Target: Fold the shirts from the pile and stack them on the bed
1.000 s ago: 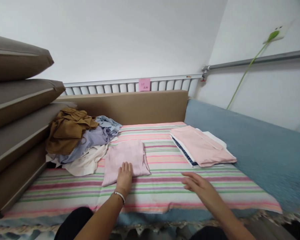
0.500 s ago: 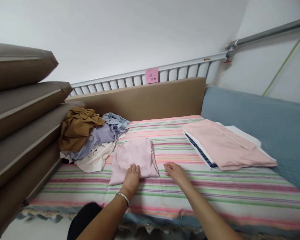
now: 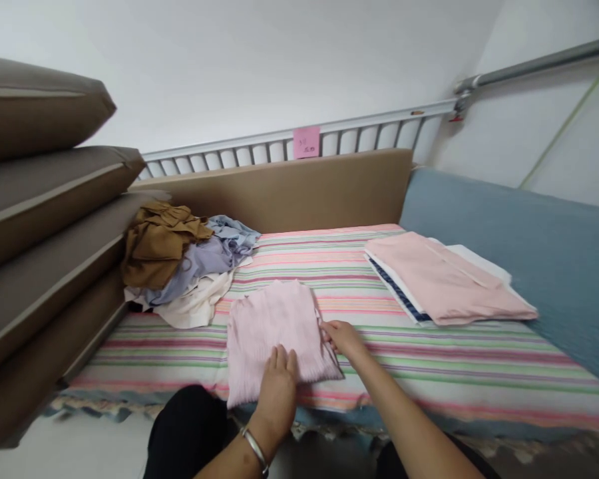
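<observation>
A pale pink, finely ribbed garment (image 3: 274, 316) lies folded on the striped sheet (image 3: 190, 356) near the bed's front edge; its exact kind does not show. My left hand (image 3: 279, 386), with a silver bracelet at the wrist, rests flat on its lower part, fingers stretched out. At the garment's right edge my right hand (image 3: 340, 336) has its fingers curled in a pinch on the cloth. To the right lies a stack of folded clothes, a peach-pink piece (image 3: 434, 279) on top and navy and white layers below.
A loose heap of clothes lies at left: a brown garment (image 3: 162, 243), a lavender one (image 3: 204, 263), a light blue one (image 3: 232, 229) and a cream one (image 3: 199, 303). Stacked brown cushions (image 3: 54, 213) stand beside it. A tan board (image 3: 279, 199) and blue padding (image 3: 504, 213) border the bed.
The pink garment has moved toward me and slightly right, under my left hand. My right hand, apart from it before, has come to its right edge and pinches it.
</observation>
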The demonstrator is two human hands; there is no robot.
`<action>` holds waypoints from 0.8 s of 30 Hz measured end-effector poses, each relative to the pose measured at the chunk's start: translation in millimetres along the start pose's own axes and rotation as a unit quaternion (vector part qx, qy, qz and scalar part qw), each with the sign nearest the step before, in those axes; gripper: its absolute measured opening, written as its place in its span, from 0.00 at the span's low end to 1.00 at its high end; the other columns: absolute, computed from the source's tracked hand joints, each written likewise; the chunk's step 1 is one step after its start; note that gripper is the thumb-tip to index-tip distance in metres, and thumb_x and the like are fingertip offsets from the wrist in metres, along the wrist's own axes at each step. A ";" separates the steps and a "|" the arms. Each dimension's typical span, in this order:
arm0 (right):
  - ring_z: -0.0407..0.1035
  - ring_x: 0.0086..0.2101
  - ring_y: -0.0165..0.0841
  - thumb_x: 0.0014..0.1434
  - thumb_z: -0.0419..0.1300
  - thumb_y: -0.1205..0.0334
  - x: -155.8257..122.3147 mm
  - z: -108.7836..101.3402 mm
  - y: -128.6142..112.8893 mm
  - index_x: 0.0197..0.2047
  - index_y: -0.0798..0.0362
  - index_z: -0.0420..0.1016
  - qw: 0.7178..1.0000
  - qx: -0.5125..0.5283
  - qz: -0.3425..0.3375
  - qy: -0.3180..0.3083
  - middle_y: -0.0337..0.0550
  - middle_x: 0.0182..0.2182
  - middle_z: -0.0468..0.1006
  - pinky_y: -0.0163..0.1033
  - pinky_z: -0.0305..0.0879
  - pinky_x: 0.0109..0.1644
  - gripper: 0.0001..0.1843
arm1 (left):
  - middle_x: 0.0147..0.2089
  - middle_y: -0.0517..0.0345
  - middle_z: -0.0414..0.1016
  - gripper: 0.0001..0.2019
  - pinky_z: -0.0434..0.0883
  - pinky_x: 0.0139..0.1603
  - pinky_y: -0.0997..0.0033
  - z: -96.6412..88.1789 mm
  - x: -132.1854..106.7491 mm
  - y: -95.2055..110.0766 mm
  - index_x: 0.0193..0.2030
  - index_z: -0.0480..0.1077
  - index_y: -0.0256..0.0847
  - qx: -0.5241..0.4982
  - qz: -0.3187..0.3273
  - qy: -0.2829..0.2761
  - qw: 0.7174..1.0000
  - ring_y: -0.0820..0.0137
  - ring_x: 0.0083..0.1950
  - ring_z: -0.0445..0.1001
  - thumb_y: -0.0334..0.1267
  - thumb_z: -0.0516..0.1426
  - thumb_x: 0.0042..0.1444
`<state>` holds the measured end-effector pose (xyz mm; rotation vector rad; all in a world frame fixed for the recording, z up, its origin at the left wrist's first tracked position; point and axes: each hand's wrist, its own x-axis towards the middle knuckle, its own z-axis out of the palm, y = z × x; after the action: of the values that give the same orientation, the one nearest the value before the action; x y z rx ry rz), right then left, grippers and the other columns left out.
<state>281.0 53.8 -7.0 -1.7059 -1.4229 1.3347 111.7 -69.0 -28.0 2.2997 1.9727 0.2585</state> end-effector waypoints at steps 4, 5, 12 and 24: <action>0.57 0.14 0.23 0.60 0.50 0.56 4.1 4.3 -4.4 0.26 0.54 0.67 1.000 -0.011 0.008 -0.003 0.35 0.18 0.67 0.30 0.54 0.17 0.15 | 0.60 0.44 0.66 0.25 0.62 0.62 0.58 -26.7 5.5 -23.8 0.59 0.62 0.37 -0.202 -0.041 0.070 0.976 0.60 0.62 0.63 0.40 0.55 0.54; 0.56 0.13 0.23 0.60 0.49 0.57 5.4 5.0 -5.6 0.25 0.54 0.66 1.000 -0.013 0.011 -0.006 0.34 0.17 0.67 0.30 0.53 0.17 0.16 | 0.57 0.46 0.70 0.21 0.63 0.61 0.60 -33.8 9.0 -37.4 0.56 0.66 0.37 -0.248 -0.078 0.105 0.960 0.63 0.59 0.66 0.40 0.53 0.55; 0.50 0.11 0.20 0.58 0.51 0.64 8.6 5.0 -15.7 0.25 0.54 0.63 0.998 0.001 0.048 -0.033 0.31 0.15 0.63 0.28 0.45 0.15 0.10 | 0.35 0.48 0.78 0.13 0.71 0.40 0.66 -54.7 37.1 -144.0 0.37 0.73 0.35 -0.299 -0.309 0.189 0.883 0.65 0.39 0.76 0.37 0.50 0.53; 0.55 0.15 0.23 0.52 0.56 0.68 14.8 5.5 -23.9 0.25 0.53 0.65 0.996 -0.086 0.028 0.010 0.31 0.16 0.66 0.30 0.51 0.21 0.05 | 0.28 0.50 0.76 0.13 0.66 0.30 0.69 -38.5 72.1 -164.6 0.26 0.69 0.39 -0.231 -0.377 0.138 0.886 0.62 0.32 0.74 0.43 0.50 0.53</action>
<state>265.7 73.7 6.7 -1.8755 -1.5275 1.2520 -45.0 26.4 -16.3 1.1459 2.4155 0.8857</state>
